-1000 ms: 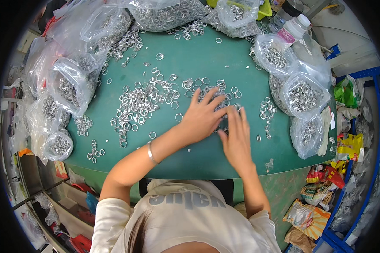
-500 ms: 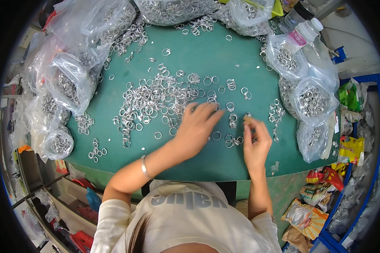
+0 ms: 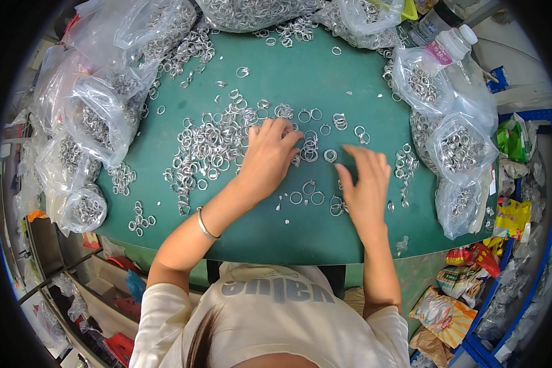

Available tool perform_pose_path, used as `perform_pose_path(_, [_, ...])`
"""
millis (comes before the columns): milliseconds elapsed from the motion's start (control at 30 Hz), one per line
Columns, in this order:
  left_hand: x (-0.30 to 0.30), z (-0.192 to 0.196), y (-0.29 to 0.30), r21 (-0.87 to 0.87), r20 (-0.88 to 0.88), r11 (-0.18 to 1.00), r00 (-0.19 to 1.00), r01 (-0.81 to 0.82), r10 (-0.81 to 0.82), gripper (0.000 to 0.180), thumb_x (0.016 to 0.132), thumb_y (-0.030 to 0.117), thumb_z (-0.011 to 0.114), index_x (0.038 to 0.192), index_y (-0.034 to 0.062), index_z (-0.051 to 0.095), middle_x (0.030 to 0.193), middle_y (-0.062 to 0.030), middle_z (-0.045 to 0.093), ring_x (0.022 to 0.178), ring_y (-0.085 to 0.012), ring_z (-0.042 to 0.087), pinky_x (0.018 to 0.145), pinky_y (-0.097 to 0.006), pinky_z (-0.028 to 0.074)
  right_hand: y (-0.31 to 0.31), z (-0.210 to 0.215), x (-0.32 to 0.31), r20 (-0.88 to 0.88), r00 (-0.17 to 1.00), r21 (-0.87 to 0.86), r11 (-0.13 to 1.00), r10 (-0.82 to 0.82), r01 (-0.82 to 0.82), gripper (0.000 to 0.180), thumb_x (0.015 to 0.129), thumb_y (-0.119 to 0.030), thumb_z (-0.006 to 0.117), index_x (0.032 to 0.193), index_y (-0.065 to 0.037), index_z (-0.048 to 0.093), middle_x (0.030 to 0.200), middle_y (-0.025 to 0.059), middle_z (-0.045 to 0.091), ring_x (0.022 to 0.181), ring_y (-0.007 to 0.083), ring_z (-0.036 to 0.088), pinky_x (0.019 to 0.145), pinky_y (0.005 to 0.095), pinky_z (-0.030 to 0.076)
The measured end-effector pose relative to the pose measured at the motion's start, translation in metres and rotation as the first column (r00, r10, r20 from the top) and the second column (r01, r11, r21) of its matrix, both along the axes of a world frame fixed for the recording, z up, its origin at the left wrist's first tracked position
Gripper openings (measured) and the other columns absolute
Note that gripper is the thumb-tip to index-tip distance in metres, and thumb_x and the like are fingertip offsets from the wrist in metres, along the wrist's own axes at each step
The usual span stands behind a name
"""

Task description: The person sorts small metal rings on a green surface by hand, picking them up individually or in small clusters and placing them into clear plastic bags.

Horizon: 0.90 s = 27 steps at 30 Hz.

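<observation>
A spread pile of silver-coloured rings (image 3: 211,144) lies on the green tabletop (image 3: 239,236). My left hand (image 3: 265,156) is at the pile's right edge, its fingers curled down among the rings; whatever they pinch is hidden. Right beside its fingertips lies a small overlapping cluster of rings (image 3: 310,147). My right hand (image 3: 367,184) hovers farther right with thumb and fingers apart, and nothing shows between them. A single ring (image 3: 330,156) lies just left of its fingertips. Partly behind its wrist is a small ring group (image 3: 336,206); another ring group (image 3: 340,121) sits beyond it.
Clear plastic bags of rings line both sides, including an open bag (image 3: 98,129) at left and another bag (image 3: 457,150) at right. A large bag (image 3: 257,13) stands at the far edge. A white bottle (image 3: 452,44) lies far right. Coloured packets (image 3: 444,316) fill a blue-framed shelf.
My left hand has drawn back left and away from me, onto the pile's edge. My right hand has moved slightly away from me, and its pinched fingers have spread. Rings between the hands are rearranged.
</observation>
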State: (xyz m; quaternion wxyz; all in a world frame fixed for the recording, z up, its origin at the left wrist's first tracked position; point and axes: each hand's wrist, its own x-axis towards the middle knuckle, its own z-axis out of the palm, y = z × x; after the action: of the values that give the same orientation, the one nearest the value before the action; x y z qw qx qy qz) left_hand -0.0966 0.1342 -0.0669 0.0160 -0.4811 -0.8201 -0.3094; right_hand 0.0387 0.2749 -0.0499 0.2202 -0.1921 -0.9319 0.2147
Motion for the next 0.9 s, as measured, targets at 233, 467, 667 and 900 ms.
perform_pose_path(233, [-0.016,0.012,-0.007,0.097,0.223,0.988,0.970,-0.119,0.095,0.022,0.079,-0.007,0.060,0.098,0.0042,0.063,0.088,-0.0085,0.059,0.086,-0.0254,0.056,0.078,-0.037,0.040,0.002,0.012,0.005,-0.017,0.991,-0.294,0.947,0.129,-0.128,0.033,0.071,0.000,0.071,0.101,-0.002,0.059,0.095,0.0084,0.060,0.079,0.0234,0.052,0.073,0.0346,0.042])
perform_pose_path(467, [0.017,0.024,-0.034,0.023,0.123,0.997,0.990,-0.070,0.066,0.028,0.081,0.000,0.063,0.109,0.0029,0.061,0.107,-0.0118,0.054,0.091,-0.0301,0.054,0.078,-0.039,0.045,-0.051,0.007,0.040,-0.089,0.996,-0.847,0.527,-0.025,-0.063,0.037,0.070,0.009,0.073,0.104,-0.001,0.060,0.093,0.0082,0.065,0.071,0.0154,0.057,0.066,0.0258,0.047])
perform_pose_path(667, [0.068,0.027,-0.060,0.073,0.994,0.995,0.082,-0.072,-0.067,0.024,0.087,0.003,0.063,0.110,-0.0028,0.061,0.101,-0.0060,0.063,0.089,-0.0122,0.058,0.080,-0.028,0.048,-0.069,0.009,0.041,-0.198,0.974,-0.546,0.812,0.112,-0.204,0.037,0.070,0.008,0.072,0.104,-0.001,0.062,0.094,0.0106,0.065,0.077,0.0216,0.060,0.066,0.0305,0.049])
perform_pose_path(900, [0.069,0.020,-0.066,0.177,0.943,0.965,-0.248,-0.194,-0.223,0.023,0.088,0.006,0.063,0.109,-0.0035,0.063,0.103,-0.0076,0.066,0.094,-0.0107,0.061,0.080,-0.024,0.049,-0.070,0.014,0.041,-0.290,0.947,-0.364,0.900,0.135,-0.240,0.031,0.070,0.008,0.072,0.100,0.002,0.064,0.091,0.0120,0.067,0.080,0.0262,0.062,0.067,0.0336,0.051])
